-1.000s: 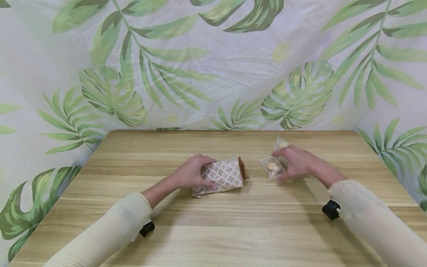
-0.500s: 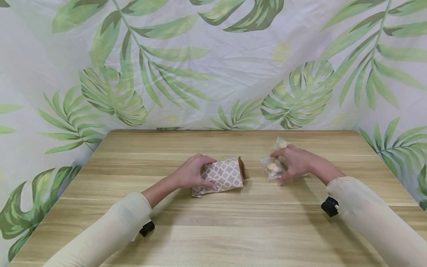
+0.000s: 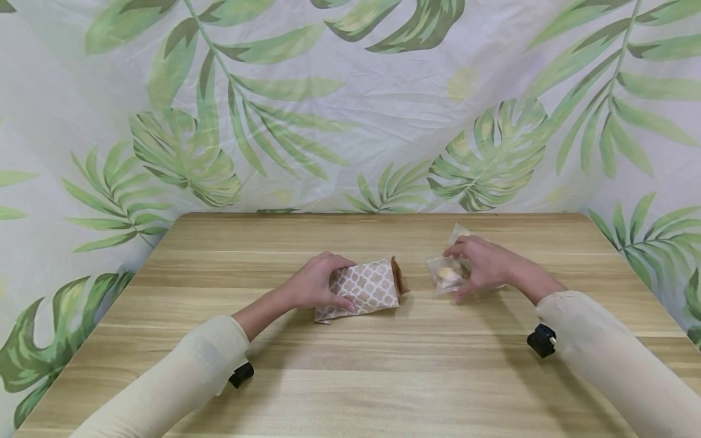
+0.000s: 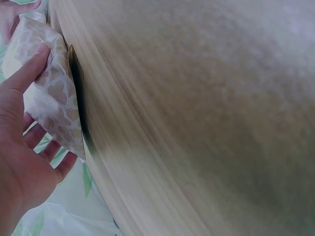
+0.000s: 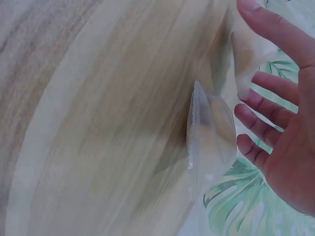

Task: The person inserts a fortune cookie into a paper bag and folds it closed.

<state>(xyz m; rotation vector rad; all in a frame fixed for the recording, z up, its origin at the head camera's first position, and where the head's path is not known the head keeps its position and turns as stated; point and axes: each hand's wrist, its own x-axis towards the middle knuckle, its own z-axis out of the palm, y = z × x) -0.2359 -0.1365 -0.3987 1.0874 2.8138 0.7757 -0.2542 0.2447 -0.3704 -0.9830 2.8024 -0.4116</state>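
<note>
A brown paper bag [image 3: 372, 289] with a white lattice pattern lies on its side on the wooden table [image 3: 350, 365], its open mouth pointing right. My left hand [image 3: 320, 283] grips its closed end, with the thumb [image 4: 27, 73] lying on the bag [image 4: 47, 98] and the fingers behind it. To the right, my right hand [image 3: 482, 264] hovers over a clear plastic packet [image 3: 445, 275] with a pale pastry inside. In the right wrist view its fingers [image 5: 261, 123] are spread and relaxed beside this packet [image 5: 211, 137]. The thumb touches a second clear packet [image 5: 251, 54].
The second packet [image 3: 459, 232] lies just behind the right hand. A leaf-print cloth [image 3: 350, 109] hangs behind the table's far edge. Bare wood stretches in front of both hands to the near edge.
The right hand has shifted slightly over the packets, and the near packet has settled a little. The left hand and the bag have not moved.
</note>
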